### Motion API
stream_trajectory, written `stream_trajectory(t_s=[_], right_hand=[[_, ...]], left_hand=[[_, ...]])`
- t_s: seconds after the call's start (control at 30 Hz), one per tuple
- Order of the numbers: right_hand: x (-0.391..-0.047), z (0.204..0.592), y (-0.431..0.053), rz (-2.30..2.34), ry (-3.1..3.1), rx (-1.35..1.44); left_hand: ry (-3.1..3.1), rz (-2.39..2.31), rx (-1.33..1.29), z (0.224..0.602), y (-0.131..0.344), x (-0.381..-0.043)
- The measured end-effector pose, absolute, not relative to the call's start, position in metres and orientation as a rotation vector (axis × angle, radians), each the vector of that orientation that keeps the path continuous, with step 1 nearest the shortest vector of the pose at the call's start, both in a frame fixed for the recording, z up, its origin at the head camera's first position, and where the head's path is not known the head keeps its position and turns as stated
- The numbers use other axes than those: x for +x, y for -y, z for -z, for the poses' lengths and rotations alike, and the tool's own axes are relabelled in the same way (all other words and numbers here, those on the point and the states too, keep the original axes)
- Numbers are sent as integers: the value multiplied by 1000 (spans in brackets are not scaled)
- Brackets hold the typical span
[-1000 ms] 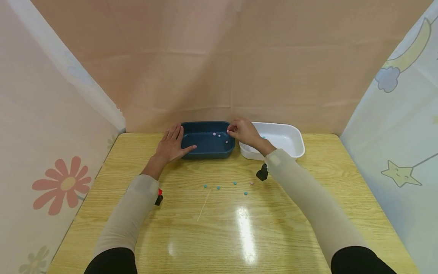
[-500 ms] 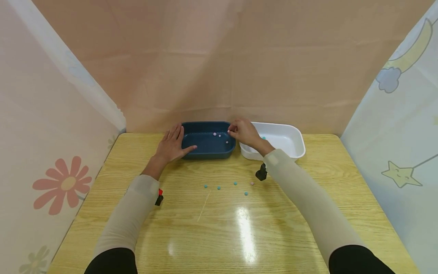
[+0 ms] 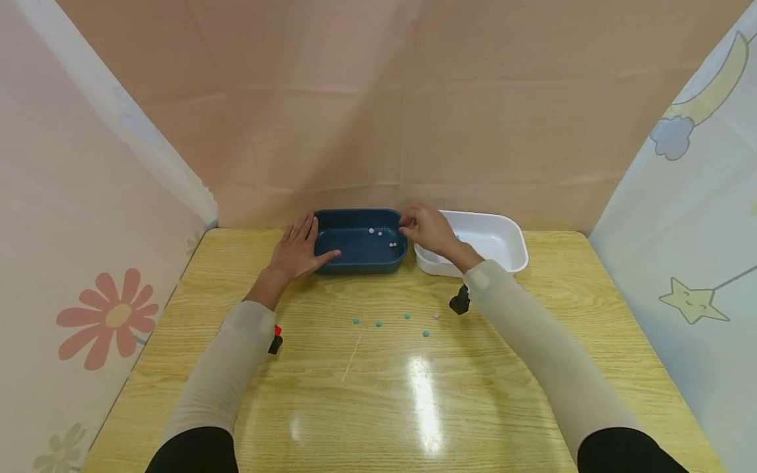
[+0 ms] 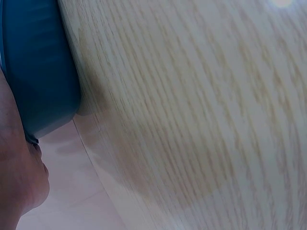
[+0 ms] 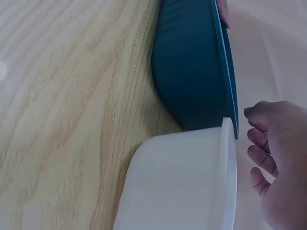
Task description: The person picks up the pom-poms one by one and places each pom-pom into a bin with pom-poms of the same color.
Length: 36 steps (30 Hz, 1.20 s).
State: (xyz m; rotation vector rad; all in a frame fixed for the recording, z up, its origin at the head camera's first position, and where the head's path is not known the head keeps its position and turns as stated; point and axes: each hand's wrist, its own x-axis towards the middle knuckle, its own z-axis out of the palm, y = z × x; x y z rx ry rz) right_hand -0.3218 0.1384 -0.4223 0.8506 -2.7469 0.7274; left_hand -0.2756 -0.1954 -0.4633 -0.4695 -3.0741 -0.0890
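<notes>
My left hand (image 3: 294, 253) rests on the left end of the dark blue tray (image 3: 357, 269), thumb along the near rim and fingers over the left side. Inside that tray lie several small pale pink beads (image 3: 371, 231). Over the gap between the blue tray and the white tray (image 3: 497, 236) hovers my right hand (image 3: 430, 230). In the right wrist view, the right hand's loosely bent fingers (image 5: 259, 158) hold nothing visible, beside the rims. A teal bead (image 3: 458, 237) shows in the white tray, partly hidden by the right wrist.
On the wooden table (image 3: 331, 407), several teal beads (image 3: 378, 324) and one pink bead (image 3: 436, 316) lie in front of the trays. Black wrist-camera pieces (image 3: 459, 301) hang beneath the sleeves. A brown sheet (image 3: 378, 131) stands behind the trays, and printed sheets flank the table.
A pink bead has left my right fingertips and now lies beside another at the right of the blue tray. The right hand has shifted slightly rightward; the left hand stays put.
</notes>
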Motion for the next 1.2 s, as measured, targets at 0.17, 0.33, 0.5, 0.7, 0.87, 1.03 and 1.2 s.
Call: stream_trajectory(t_s=[0.17,0.33,0.5,0.7,0.87,1.03,1.2], right_hand=[[-317,420,-148,-725,2718,870],[-315,419,-156,-699,2703,890],[-311,420,-162,-676,2704,915],[-302,417,-167,-683,2681,927],[-296,416,-170,-666,2650,963],[-290,413,-173,-657,2597,1020],[-281,412,-177,-672,2570,1055]], left_hand=[[3075,79,-465,464,195,-275],[3073,80,-464,464,195,-275],[3085,80,-457,463,195,-276],[3086,67,-460,462,195,-275],[3085,72,-469,462,194,-275],[3086,72,-465,461,195,-273],[3094,72,-473,460,194,-274]])
